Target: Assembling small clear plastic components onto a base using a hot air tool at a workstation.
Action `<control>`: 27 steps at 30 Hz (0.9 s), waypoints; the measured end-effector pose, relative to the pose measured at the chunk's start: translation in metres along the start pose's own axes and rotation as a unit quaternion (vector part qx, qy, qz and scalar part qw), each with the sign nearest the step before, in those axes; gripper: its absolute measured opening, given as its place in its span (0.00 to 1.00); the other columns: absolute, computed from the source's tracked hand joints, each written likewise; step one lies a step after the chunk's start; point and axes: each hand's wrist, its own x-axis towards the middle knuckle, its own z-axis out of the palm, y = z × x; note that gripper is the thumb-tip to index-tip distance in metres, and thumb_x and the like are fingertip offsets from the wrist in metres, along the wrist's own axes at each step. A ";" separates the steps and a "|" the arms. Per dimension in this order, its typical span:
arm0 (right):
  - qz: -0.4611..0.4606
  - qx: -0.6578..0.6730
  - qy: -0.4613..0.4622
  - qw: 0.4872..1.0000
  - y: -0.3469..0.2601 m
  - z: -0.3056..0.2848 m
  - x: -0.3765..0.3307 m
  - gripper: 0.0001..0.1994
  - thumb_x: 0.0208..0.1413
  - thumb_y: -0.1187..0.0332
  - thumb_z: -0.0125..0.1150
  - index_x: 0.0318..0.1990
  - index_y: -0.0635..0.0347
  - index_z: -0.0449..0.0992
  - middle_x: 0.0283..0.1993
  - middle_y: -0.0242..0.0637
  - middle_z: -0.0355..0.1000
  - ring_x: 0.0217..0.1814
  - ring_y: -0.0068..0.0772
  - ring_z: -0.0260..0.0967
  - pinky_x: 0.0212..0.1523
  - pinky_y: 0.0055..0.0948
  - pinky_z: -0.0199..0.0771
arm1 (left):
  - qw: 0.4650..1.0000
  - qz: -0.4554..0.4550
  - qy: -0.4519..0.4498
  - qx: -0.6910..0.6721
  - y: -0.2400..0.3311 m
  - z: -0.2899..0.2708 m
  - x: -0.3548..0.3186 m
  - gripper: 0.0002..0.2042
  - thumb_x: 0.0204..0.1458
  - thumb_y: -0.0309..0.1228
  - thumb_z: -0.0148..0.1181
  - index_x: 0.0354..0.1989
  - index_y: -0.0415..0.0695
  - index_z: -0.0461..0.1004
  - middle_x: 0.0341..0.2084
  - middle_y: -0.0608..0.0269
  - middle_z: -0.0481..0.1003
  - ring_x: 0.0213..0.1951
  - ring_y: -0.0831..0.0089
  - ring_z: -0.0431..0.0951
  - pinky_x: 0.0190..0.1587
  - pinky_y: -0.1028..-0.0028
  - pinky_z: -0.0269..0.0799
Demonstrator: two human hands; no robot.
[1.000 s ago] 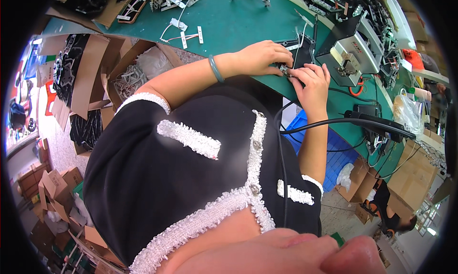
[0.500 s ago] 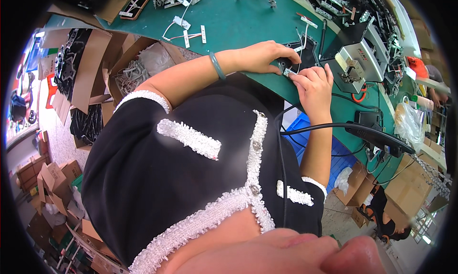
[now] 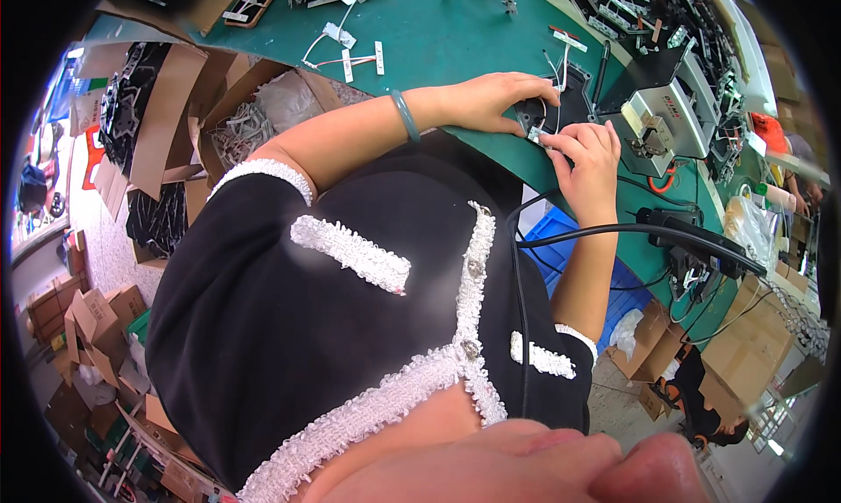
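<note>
A black plastic frame [image 3: 576,100] lies on the green worktop near its front edge, with thin white wires running over it. My left hand [image 3: 495,100], a bangle on its wrist, curves around the frame's left end, thumb on the near side and fingers on the far side. At the frame's near left corner, a small white LED board [image 3: 536,135] sits by the fingertips of my right hand [image 3: 585,159]. Thumb and forefinger of that hand pinch at the board; its other fingers are raised. The exact contact under the fingertips is partly hidden.
Right of the frame stands a grey-and-black metal device [image 3: 670,109], beside a dark pen-like tool [image 3: 602,69]. Wired white boards [image 3: 363,60] lie at the left of the green worktop [image 3: 420,38]. Black frames [image 3: 613,17] pile up far right. A black cable [image 3: 604,230] crosses above my right forearm.
My right thumb and forefinger have shifted slightly at the white board, showing more of it. My left fingers have moved a little along the frame. The whole view has shifted slightly.
</note>
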 end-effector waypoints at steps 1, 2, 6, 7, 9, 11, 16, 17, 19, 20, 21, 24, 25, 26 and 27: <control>-0.001 0.000 0.000 1.000 -0.001 -0.002 0.001 0.10 0.44 0.74 0.65 0.36 0.47 0.81 0.36 0.27 0.71 0.47 0.34 0.67 0.65 0.48 0.53 | 1.000 0.000 0.001 0.000 0.000 0.000 0.000 0.29 0.39 0.23 0.68 0.54 0.46 0.67 0.56 0.54 0.69 0.63 0.56 0.64 0.63 0.61 0.61; -0.003 -0.010 -0.002 1.000 -0.001 -0.004 0.002 0.10 0.44 0.74 0.65 0.36 0.47 0.81 0.36 0.27 0.71 0.47 0.34 0.67 0.66 0.48 0.53 | 1.000 0.000 -0.001 0.026 0.001 0.001 0.000 0.29 0.40 0.22 0.67 0.55 0.45 0.67 0.56 0.53 0.69 0.64 0.56 0.63 0.62 0.61 0.63; -0.007 -0.017 0.000 1.000 0.002 -0.004 0.002 0.10 0.44 0.74 0.65 0.36 0.47 0.81 0.36 0.27 0.71 0.48 0.34 0.67 0.66 0.48 0.53 | 0.997 0.007 -0.034 0.064 0.004 -0.002 0.003 0.29 0.41 0.23 0.67 0.56 0.44 0.67 0.54 0.51 0.70 0.64 0.54 0.62 0.62 0.59 0.61; -0.007 -0.017 0.000 1.000 0.004 -0.005 0.001 0.10 0.44 0.74 0.65 0.36 0.47 0.81 0.36 0.27 0.71 0.48 0.34 0.67 0.66 0.48 0.53 | 0.997 0.007 -0.034 0.063 0.005 -0.003 0.006 0.29 0.41 0.23 0.67 0.56 0.44 0.67 0.54 0.51 0.70 0.64 0.54 0.62 0.62 0.59 0.61; 0.003 0.002 0.004 1.000 0.007 -0.005 -0.001 0.10 0.44 0.74 0.66 0.36 0.47 0.81 0.36 0.27 0.71 0.48 0.33 0.67 0.65 0.47 0.53 | 0.995 -0.013 -0.070 0.064 0.008 -0.004 0.010 0.28 0.41 0.23 0.67 0.55 0.44 0.66 0.54 0.51 0.70 0.64 0.54 0.62 0.62 0.59 0.61; 0.001 0.007 0.004 1.000 0.006 -0.003 0.000 0.10 0.45 0.73 0.66 0.36 0.47 0.81 0.36 0.27 0.71 0.48 0.33 0.67 0.65 0.47 0.53 | 0.995 -0.019 -0.074 0.070 0.008 -0.005 0.011 0.28 0.41 0.23 0.67 0.55 0.44 0.66 0.54 0.51 0.70 0.64 0.54 0.62 0.62 0.59 0.61; 0.008 0.012 0.009 1.000 0.004 0.005 -0.002 0.09 0.45 0.73 0.66 0.36 0.47 0.81 0.36 0.27 0.71 0.47 0.33 0.67 0.64 0.48 0.54 | 0.993 -0.027 -0.083 0.077 0.007 -0.005 0.011 0.28 0.41 0.24 0.66 0.54 0.43 0.67 0.53 0.51 0.70 0.64 0.53 0.62 0.62 0.59 0.61; 0.003 0.013 0.010 1.000 0.005 0.005 -0.002 0.09 0.45 0.73 0.66 0.36 0.47 0.81 0.36 0.27 0.71 0.47 0.33 0.67 0.64 0.48 0.54 | 0.993 -0.024 -0.082 0.077 0.006 -0.004 0.010 0.27 0.41 0.24 0.66 0.54 0.43 0.66 0.53 0.51 0.70 0.64 0.53 0.62 0.62 0.59 0.61; -0.002 0.015 0.010 1.000 0.005 0.005 -0.002 0.09 0.45 0.72 0.67 0.36 0.48 0.81 0.36 0.27 0.71 0.47 0.33 0.67 0.64 0.48 0.54 | 0.994 -0.021 -0.081 0.077 0.004 -0.003 0.010 0.27 0.42 0.24 0.66 0.54 0.43 0.66 0.54 0.50 0.70 0.64 0.53 0.62 0.62 0.59 0.60; -0.003 0.012 0.010 1.000 0.005 0.005 -0.001 0.09 0.44 0.72 0.67 0.36 0.48 0.81 0.36 0.27 0.71 0.47 0.33 0.67 0.64 0.48 0.54 | 0.995 0.005 -0.057 0.085 0.003 -0.002 0.009 0.26 0.40 0.24 0.67 0.52 0.43 0.67 0.50 0.53 0.71 0.58 0.54 0.67 0.59 0.60 0.64; -0.004 0.009 0.009 1.000 0.004 0.006 -0.001 0.09 0.44 0.72 0.67 0.36 0.48 0.81 0.36 0.27 0.70 0.47 0.33 0.67 0.64 0.48 0.54 | 0.995 0.031 -0.034 0.092 0.002 -0.001 0.009 0.25 0.38 0.24 0.67 0.50 0.44 0.68 0.46 0.56 0.73 0.53 0.55 0.71 0.55 0.61 0.67; -0.006 0.000 -0.002 1.000 0.003 0.005 0.000 0.09 0.44 0.72 0.67 0.36 0.47 0.81 0.35 0.27 0.70 0.47 0.33 0.67 0.64 0.48 0.54 | 0.995 0.024 -0.035 0.089 0.002 -0.001 0.009 0.25 0.38 0.23 0.67 0.49 0.43 0.69 0.46 0.56 0.73 0.52 0.55 0.71 0.55 0.61 0.67; -0.006 0.001 -0.002 1.000 0.003 0.004 0.001 0.09 0.44 0.72 0.67 0.36 0.47 0.81 0.35 0.27 0.70 0.47 0.33 0.67 0.64 0.48 0.54 | 0.995 0.023 -0.035 0.089 0.003 -0.002 0.009 0.25 0.38 0.23 0.67 0.49 0.43 0.69 0.46 0.56 0.73 0.52 0.55 0.71 0.55 0.61 0.67; -0.009 -0.008 -0.009 1.000 0.003 0.004 0.002 0.09 0.44 0.72 0.66 0.35 0.48 0.81 0.35 0.27 0.70 0.47 0.33 0.67 0.64 0.48 0.54 | 0.995 0.024 -0.031 0.087 0.003 -0.002 0.009 0.25 0.38 0.23 0.67 0.49 0.43 0.69 0.45 0.56 0.73 0.52 0.55 0.72 0.55 0.61 0.67; -0.012 -0.017 -0.016 1.000 0.002 0.003 0.003 0.09 0.45 0.72 0.66 0.35 0.48 0.81 0.35 0.27 0.70 0.47 0.33 0.67 0.65 0.47 0.54 | 0.996 0.025 -0.028 0.085 0.003 -0.002 0.009 0.25 0.38 0.23 0.67 0.49 0.43 0.69 0.45 0.56 0.73 0.52 0.55 0.72 0.55 0.61 0.67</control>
